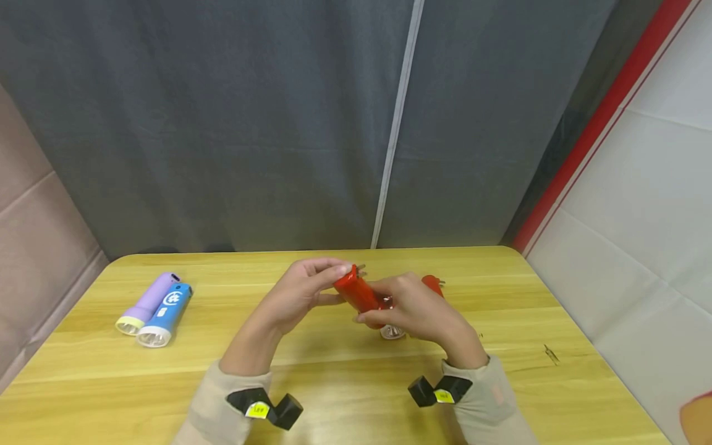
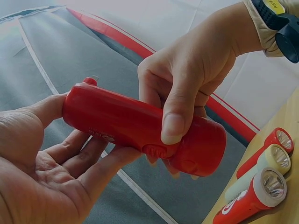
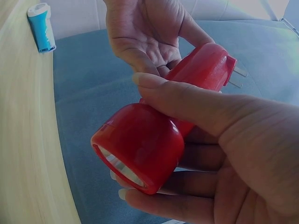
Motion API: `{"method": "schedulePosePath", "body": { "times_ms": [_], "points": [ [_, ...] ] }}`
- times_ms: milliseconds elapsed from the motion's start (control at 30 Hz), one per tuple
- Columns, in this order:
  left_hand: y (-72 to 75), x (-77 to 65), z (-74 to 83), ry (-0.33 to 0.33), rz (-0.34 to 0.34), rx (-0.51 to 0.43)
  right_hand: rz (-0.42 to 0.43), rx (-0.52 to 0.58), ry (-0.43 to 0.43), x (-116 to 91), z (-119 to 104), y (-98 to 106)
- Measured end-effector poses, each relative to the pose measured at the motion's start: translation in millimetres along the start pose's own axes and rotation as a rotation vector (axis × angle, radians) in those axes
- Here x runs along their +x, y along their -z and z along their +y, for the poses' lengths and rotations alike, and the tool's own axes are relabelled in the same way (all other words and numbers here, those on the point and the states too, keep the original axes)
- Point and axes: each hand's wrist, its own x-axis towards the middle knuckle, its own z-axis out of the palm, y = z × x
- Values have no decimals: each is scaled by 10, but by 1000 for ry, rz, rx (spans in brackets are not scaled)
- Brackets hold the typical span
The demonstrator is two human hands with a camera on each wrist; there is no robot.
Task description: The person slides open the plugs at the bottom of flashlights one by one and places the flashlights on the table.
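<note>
A red flashlight (image 1: 356, 289) with two metal plug prongs at its tail is held above the table between both hands. My left hand (image 1: 300, 289) pinches its tail end between thumb and fingers. Around the neck, just behind the flared head, my right hand (image 1: 414, 307) grips it, thumb on top and fingers beneath. In the right wrist view the flashlight's head (image 3: 140, 144) tilts down and the prongs stick out at the far end. In the left wrist view a sliding switch shows near the right thumb.
Beyond the right hand lie a red flashlight (image 2: 279, 139), a pale green one (image 2: 257, 175) and a white-rimmed red one (image 2: 247, 200), side by side. A purple flashlight (image 1: 152, 300) and a blue one (image 1: 168, 309) lie at the table's left. Grey curtain (image 1: 250, 136) hangs behind the wooden table (image 1: 334, 395).
</note>
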Motion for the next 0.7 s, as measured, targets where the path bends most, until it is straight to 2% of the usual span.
{"method": "schedulePosePath", "body": {
  "times_ms": [700],
  "points": [
    [11,11,-22,6,3,33,-28,11,-25,-1,-10,6]
  ]
}}
